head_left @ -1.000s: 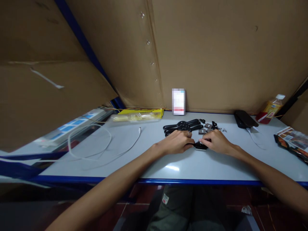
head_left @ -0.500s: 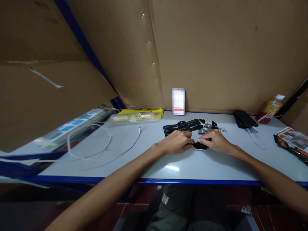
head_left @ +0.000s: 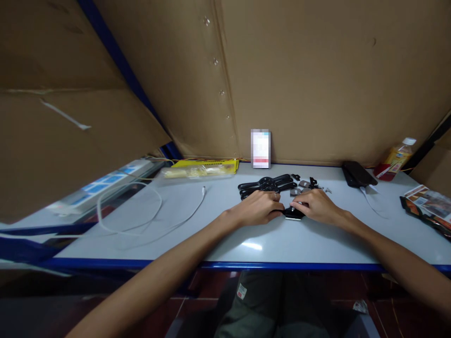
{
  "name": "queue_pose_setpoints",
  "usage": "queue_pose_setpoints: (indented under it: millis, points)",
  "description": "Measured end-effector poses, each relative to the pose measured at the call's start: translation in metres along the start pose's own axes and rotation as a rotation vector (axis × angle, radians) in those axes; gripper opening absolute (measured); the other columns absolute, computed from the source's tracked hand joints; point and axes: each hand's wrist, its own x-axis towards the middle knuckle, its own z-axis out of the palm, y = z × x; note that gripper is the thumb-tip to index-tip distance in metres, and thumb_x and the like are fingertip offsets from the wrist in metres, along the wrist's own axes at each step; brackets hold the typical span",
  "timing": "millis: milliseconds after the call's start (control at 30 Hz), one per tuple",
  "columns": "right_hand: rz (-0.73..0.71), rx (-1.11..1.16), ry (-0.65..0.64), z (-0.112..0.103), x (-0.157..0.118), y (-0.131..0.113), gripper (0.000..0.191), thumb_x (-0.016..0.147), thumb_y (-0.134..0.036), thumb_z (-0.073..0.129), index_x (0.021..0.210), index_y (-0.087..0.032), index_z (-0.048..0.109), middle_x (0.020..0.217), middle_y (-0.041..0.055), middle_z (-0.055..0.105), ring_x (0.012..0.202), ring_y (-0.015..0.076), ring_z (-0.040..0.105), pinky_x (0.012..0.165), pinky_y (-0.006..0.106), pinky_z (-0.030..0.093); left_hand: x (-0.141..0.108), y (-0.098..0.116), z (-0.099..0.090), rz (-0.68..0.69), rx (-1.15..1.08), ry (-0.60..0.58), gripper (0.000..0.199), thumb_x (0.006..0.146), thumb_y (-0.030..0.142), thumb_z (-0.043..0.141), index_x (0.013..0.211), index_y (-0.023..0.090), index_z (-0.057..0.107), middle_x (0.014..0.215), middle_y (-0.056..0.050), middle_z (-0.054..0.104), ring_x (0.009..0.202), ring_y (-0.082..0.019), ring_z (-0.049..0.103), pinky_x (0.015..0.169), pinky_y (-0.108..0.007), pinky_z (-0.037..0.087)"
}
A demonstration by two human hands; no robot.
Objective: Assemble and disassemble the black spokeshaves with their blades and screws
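My left hand (head_left: 262,208), with a ring on one finger, is closed on the left end of a small black part (head_left: 293,213) with a pale front edge. At the part's right side, my right hand (head_left: 320,208) has its thumb and forefinger pinched together over it. Whether a smaller piece sits in that pinch is hidden. Just behind the hands lie black pieces with long rounded arms (head_left: 267,182). Small grey metal plates (head_left: 304,184), a little black bracket (head_left: 313,180) and tiny screws (head_left: 328,190) are grouped beyond my right hand.
A phone (head_left: 260,149) leans against the cardboard wall. White cable (head_left: 162,228) loops across the left side, near a power strip (head_left: 102,185) and a yellow packet (head_left: 204,168). To the right are a black case (head_left: 357,174), a bottle (head_left: 396,159) and a printed pouch (head_left: 430,206).
Very little differs. Both hands stay at the black part, with the right fingers shifted slightly, and the camera view has moved a touch.
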Motion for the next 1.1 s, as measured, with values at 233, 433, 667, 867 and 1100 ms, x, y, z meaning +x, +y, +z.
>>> queue_pose_setpoints:
  millis: [233,433,667,867,1100]
  points:
    - [0.035,-0.055,-0.032,-0.011,0.0,0.017,0.03,0.098,-0.028,0.059,0.072,-0.02,0.072,0.072,0.0037,0.068,0.065,0.0149,0.051,0.064,0.031,0.027,0.0,0.0,-0.001,-0.003,0.031,-0.03,0.022,0.1,0.023,0.057,0.109,0.022,0.077,0.094,-0.007,0.071,0.084,-0.02,0.067,0.069,-0.031,0.047]
    - [0.051,-0.081,-0.057,-0.015,-0.001,0.017,0.021,0.094,-0.023,0.058,0.091,-0.022,0.079,0.083,0.0058,0.075,0.071,0.0173,0.058,0.065,0.031,0.029,0.0,-0.001,0.0,0.01,0.02,-0.016,0.025,0.1,0.023,0.054,0.108,0.022,0.077,0.094,-0.007,0.071,0.083,-0.019,0.066,0.07,-0.031,0.047]
    - [0.005,0.004,-0.103,-0.011,-0.003,0.009,0.022,0.094,-0.021,0.059,0.084,-0.021,0.078,0.075,0.0034,0.071,0.067,0.0153,0.053,0.066,0.03,0.029,-0.001,-0.002,0.002,-0.001,0.018,-0.03,0.023,0.1,0.023,0.055,0.11,0.022,0.076,0.096,-0.007,0.071,0.085,-0.02,0.067,0.071,-0.031,0.047]
    - [-0.014,0.097,-0.139,-0.008,-0.002,0.012,0.025,0.094,-0.023,0.058,0.08,-0.021,0.078,0.072,0.0014,0.069,0.063,0.0138,0.051,0.066,0.03,0.031,-0.001,-0.002,0.002,-0.016,0.024,-0.043,0.023,0.1,0.023,0.056,0.112,0.022,0.076,0.098,-0.007,0.07,0.088,-0.021,0.067,0.072,-0.031,0.048]
    - [0.113,-0.033,-0.201,-0.027,-0.002,0.012,0.02,0.088,-0.029,0.065,0.103,-0.024,0.078,0.079,0.0015,0.07,0.067,0.0158,0.054,0.064,0.03,0.03,-0.001,-0.004,0.002,-0.019,0.025,-0.043,0.023,0.1,0.024,0.056,0.112,0.022,0.076,0.098,-0.007,0.07,0.09,-0.022,0.068,0.072,-0.033,0.048]
